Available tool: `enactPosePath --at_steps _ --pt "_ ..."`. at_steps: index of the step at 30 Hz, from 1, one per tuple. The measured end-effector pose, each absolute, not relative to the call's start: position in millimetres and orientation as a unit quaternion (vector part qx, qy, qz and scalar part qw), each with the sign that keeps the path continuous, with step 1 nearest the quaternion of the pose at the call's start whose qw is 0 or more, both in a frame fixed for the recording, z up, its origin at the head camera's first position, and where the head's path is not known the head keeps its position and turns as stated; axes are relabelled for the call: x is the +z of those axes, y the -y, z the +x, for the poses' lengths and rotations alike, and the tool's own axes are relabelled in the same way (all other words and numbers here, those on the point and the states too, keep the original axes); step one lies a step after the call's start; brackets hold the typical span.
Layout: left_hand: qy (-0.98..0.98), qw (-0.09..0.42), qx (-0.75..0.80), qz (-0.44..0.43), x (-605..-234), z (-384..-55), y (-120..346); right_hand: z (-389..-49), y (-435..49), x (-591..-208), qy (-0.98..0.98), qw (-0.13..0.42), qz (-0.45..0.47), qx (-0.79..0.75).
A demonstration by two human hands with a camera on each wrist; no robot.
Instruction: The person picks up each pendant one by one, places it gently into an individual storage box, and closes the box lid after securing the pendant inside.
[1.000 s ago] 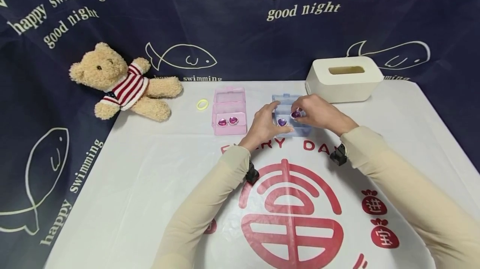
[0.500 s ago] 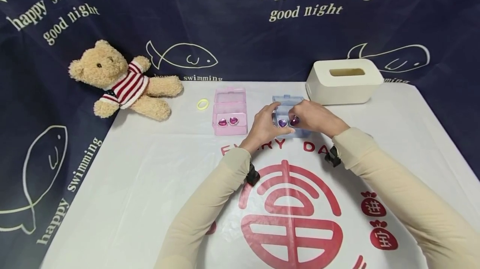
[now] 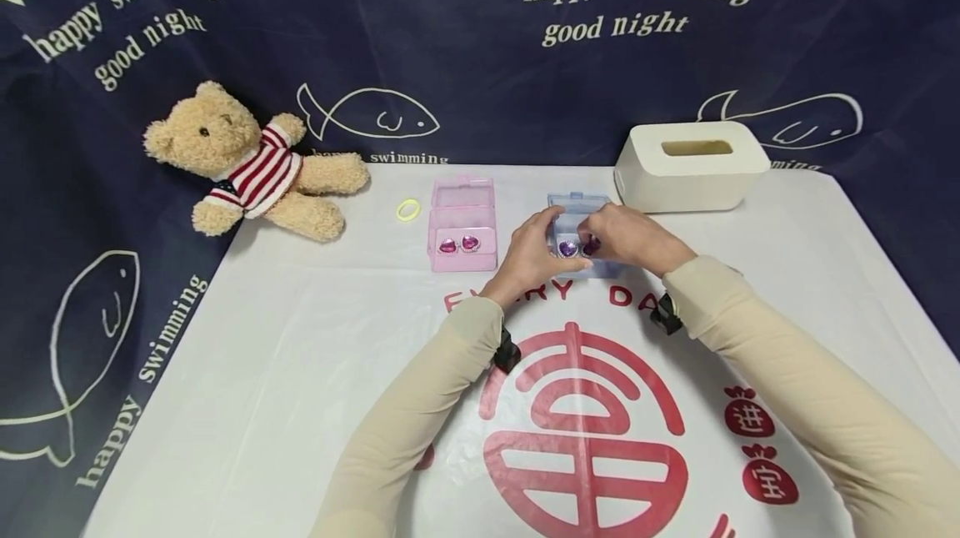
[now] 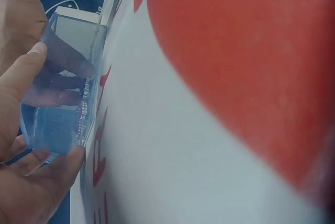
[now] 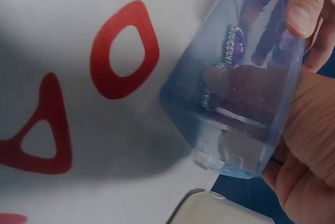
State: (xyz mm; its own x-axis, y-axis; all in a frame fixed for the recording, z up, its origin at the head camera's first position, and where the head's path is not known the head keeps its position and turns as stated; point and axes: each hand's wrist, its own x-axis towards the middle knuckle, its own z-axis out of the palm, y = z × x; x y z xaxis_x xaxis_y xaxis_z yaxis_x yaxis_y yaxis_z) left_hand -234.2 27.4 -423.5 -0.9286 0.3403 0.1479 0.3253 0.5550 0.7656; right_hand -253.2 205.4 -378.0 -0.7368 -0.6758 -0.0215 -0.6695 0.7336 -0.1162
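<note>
A clear blue plastic box [image 3: 581, 203] stands with its lid up on the tabletop. My left hand [image 3: 527, 258] grips it, thumb along the near wall and fingers at the left side. One purple gem with a beaded silver rim [image 3: 568, 248] lies inside at the left. Fingers of my right hand [image 3: 633, 236] reach down into the box and pinch a second, darker purple gem [image 3: 592, 246] beside it, partly covered by those fingers. Through the blue wall [image 5: 191, 90] in the right wrist view, a fingertip lies against the silver-rimmed pieces near the box floor.
Left of the blue box, an open pink box [image 3: 463, 263] holds two pink gems [image 3: 470, 243]. A yellow ring-shaped band [image 3: 408, 209] lies beyond it. A teddy bear [image 3: 262, 171] sits at the back left, a white tissue box [image 3: 693, 175] at the back right.
My right hand has lowered the darker purple gem from above the box into it, beside the other. My left hand keeps its hold on the box.
</note>
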Motion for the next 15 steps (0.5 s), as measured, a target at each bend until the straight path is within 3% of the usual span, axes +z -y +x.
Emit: enactPosePath --at_steps 5,11,15 --pt "-0.883 0.019 0.426 0.194 -426 -234 -28 -254 -211 -363 -0.932 0.049 -0.349 -0.077" --pt "-0.885 0.013 0.425 0.189 -425 -235 -27 -254 -222 -341 -0.951 -0.045 -0.23 -0.2" --pt "-0.882 0.017 0.432 0.188 -425 -236 -27 -252 -223 -344 -0.949 -0.072 -0.102 -0.288"
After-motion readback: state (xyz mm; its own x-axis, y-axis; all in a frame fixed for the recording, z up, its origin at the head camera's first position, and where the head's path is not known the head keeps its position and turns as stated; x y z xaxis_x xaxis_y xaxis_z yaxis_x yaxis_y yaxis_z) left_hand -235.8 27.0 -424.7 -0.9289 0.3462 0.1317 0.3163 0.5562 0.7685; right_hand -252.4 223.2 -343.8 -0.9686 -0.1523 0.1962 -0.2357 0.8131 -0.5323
